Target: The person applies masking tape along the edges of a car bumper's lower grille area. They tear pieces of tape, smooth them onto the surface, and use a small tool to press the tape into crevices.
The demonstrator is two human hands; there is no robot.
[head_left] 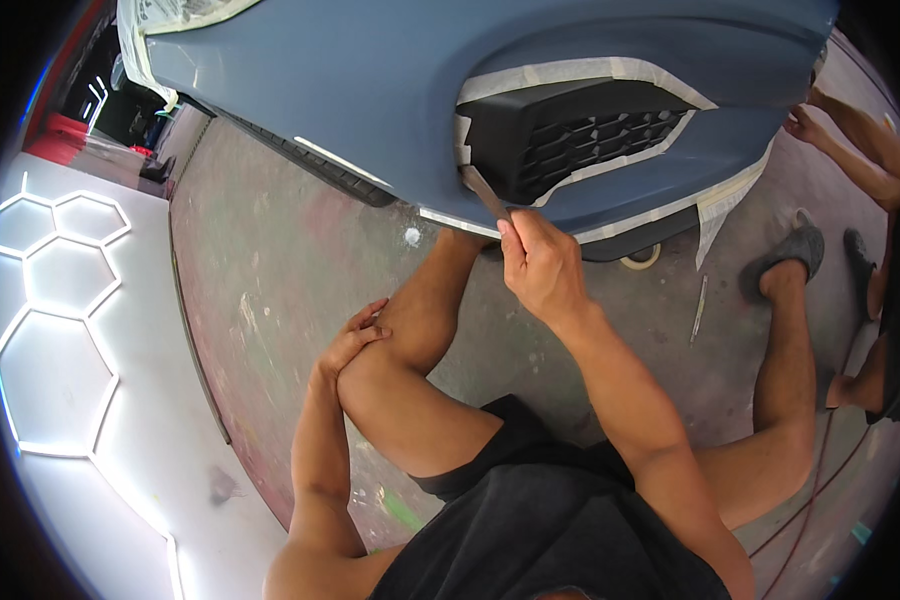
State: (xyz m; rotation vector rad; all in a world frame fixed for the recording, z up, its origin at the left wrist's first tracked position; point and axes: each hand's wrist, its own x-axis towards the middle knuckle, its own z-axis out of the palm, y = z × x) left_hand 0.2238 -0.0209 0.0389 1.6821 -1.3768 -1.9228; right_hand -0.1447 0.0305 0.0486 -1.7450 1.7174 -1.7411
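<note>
While left hand (355, 342) on knee (410, 345), right hand (546, 266) forward

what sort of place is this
Probably a car paint or body workshop: a blue-grey car bumper has masking tape around its dark grille, and bright hexagonal light strips glow at the left.

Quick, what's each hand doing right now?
Left hand: open, resting on the bent knee, holding nothing visible.
Right hand: closed, holding a thin, flat, brownish strip.
</note>
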